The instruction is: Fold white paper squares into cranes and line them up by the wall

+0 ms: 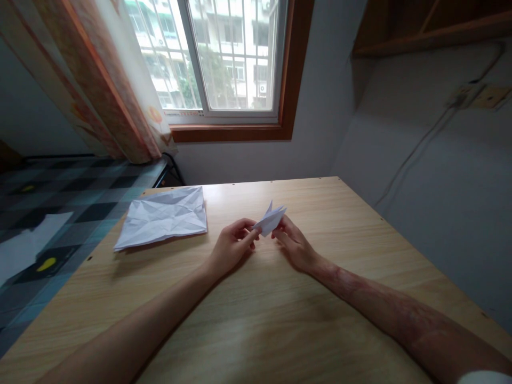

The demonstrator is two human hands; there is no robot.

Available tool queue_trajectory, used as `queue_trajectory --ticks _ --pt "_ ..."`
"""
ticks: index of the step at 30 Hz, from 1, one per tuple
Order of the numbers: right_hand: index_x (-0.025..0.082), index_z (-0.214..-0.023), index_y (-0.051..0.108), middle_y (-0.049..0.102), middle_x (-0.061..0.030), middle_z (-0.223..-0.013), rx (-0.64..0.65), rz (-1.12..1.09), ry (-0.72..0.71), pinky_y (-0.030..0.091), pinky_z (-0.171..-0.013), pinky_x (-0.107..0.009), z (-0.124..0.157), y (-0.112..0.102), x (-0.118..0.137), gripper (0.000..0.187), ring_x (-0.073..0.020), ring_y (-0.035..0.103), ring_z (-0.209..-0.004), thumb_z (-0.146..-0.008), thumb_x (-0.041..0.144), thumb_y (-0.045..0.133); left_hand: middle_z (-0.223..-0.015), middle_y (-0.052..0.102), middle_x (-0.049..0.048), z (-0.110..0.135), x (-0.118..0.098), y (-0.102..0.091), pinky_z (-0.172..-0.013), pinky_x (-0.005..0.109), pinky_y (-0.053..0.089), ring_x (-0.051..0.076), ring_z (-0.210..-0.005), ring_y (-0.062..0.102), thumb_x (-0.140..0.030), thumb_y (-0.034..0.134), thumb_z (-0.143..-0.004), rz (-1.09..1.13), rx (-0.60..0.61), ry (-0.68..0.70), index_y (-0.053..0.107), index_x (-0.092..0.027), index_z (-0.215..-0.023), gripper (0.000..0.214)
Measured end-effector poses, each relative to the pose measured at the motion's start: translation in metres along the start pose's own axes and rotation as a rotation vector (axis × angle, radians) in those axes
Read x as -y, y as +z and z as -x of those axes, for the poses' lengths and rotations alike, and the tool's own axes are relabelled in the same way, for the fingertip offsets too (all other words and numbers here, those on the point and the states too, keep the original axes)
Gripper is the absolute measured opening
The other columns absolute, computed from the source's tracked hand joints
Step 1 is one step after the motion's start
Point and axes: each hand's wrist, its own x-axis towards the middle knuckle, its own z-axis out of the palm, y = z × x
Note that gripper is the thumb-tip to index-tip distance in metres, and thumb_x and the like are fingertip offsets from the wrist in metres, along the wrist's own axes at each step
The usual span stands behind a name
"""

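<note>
Centrally, left hand (232, 246) and right hand (294, 244) low over table (280, 309), fingertips pinching folded paper (271, 218) between them.

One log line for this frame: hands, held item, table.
left hand: pinches small folded paper | right hand: holds same paper | creased white sheet: lies on wooden table, left of hands

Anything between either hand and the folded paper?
Nothing visible. Left hand and right hand both hold the folded paper over the table; the creased sheet lies apart, to the left.
</note>
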Motion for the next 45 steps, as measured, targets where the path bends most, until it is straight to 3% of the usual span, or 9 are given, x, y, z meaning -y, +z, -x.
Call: queue_trajectory --ticks 4,7,12,19,26,31,37,41,45 --pt "0.024 -0.111 0.067 0.071 -0.005 -0.107 -0.011 0.006 0.067 0.053 -0.088 -0.036 0.001 0.0 0.0 0.021 -0.0227 0.065 -0.096 -0.102 0.043 0.067 -0.103 0.072 0.0062 -0.003 0.003 -0.002 -0.071 0.026 0.06 0.013 -0.076 0.07 -0.046 0.081 -0.098 -0.041 -0.073 0.114 0.081 -0.018 -0.098 0.028" --pt "0.023 -0.102 0.069 0.073 -0.0044 -0.097 -0.04 0.001 0.149 0.053 -0.075 -0.033 -0.001 0.002 -0.005 0.028 -0.0209 0.064 -0.086 -0.099 0.051 0.075 -0.115 0.073 0.0104 -0.003 0.0 -0.001 -0.086 0.031 0.064 0.019 -0.092 0.076 -0.045 0.082 -0.097 0.045 -0.01 0.158 0.082 -0.017 -0.098 0.028" --pt "0.023 -0.098 0.07 0.076 -0.0032 -0.086 -0.119 -0.064 0.133 0.05 -0.067 -0.03 -0.004 0.002 -0.009 0.031 -0.0193 0.068 -0.077 -0.095 0.051 0.081 -0.106 0.082 0.0111 -0.001 -0.007 0.002 -0.094 0.037 0.063 0.024 -0.099 0.078 -0.047 0.074 -0.104 0.152 0.099 0.097 0.081 -0.016 -0.109 0.033" --pt "0.02 -0.096 0.076 0.08 -0.0053 -0.09 -0.185 -0.085 0.145 0.055 -0.069 -0.032 -0.004 0.002 -0.011 0.034 -0.019 0.07 -0.077 -0.087 0.051 0.088 -0.109 0.082 0.0109 -0.001 -0.001 0.001 -0.092 0.033 0.061 0.023 -0.101 0.077 -0.044 0.081 -0.099 0.116 0.082 0.079 0.081 -0.015 -0.107 0.03" --pt "0.02 -0.092 0.077 0.079 -0.0052 -0.088 -0.2 -0.066 0.132 0.055 -0.064 -0.032 -0.001 0.0 -0.015 0.032 -0.0186 0.067 -0.072 -0.087 0.05 0.089 -0.105 0.081 0.0107 0.001 -0.009 0.001 -0.093 0.035 0.06 0.023 -0.098 0.077 -0.044 0.085 -0.096 0.099 0.097 0.077 0.079 -0.015 -0.106 0.031" --pt "0.022 -0.092 0.078 0.079 -0.0049 -0.093 -0.167 0.015 0.032 0.056 -0.079 -0.035 -0.002 -0.002 -0.013 0.029 -0.0207 0.068 -0.083 -0.093 0.05 0.085 -0.103 0.08 0.0105 -0.001 -0.005 0.001 -0.09 0.035 0.06 0.022 -0.095 0.076 -0.045 0.081 -0.099 0.161 0.117 0.071 0.077 -0.015 -0.108 0.031" --pt "0.023 -0.099 0.08 0.079 -0.0047 -0.099 -0.036 0.048 -0.078 0.054 -0.089 -0.037 -0.002 -0.001 -0.001 0.023 -0.0225 0.07 -0.094 -0.104 0.045 0.074 -0.11 0.079 0.0104 0.0 -0.006 0.003 -0.097 0.035 0.058 0.022 -0.103 0.073 -0.042 0.079 -0.1 0.025 0.089 0.136 0.076 -0.015 -0.103 0.027" --pt "0.024 -0.105 0.08 0.08 -0.0054 -0.106 0.015 0.061 -0.086 0.054 -0.095 -0.039 -0.001 0.001 0.008 0.025 -0.0238 0.071 -0.101 -0.108 0.045 0.068 -0.104 0.078 0.0081 0.001 -0.007 0.002 -0.099 0.036 0.055 0.022 -0.101 0.071 -0.042 0.078 -0.1 -0.056 0.032 0.142 0.075 -0.016 -0.1 0.026" --pt "0.024 -0.105 0.081 0.081 -0.005 -0.103 0.003 0.092 -0.044 0.055 -0.093 -0.039 0.0 0.002 0.009 0.025 -0.0244 0.072 -0.097 -0.102 0.049 0.076 -0.1 0.076 0.0062 0.0 -0.001 0.0 -0.093 0.034 0.056 0.021 -0.097 0.071 -0.042 0.084 -0.095 -0.052 -0.02 0.129 0.071 -0.017 -0.098 0.028"
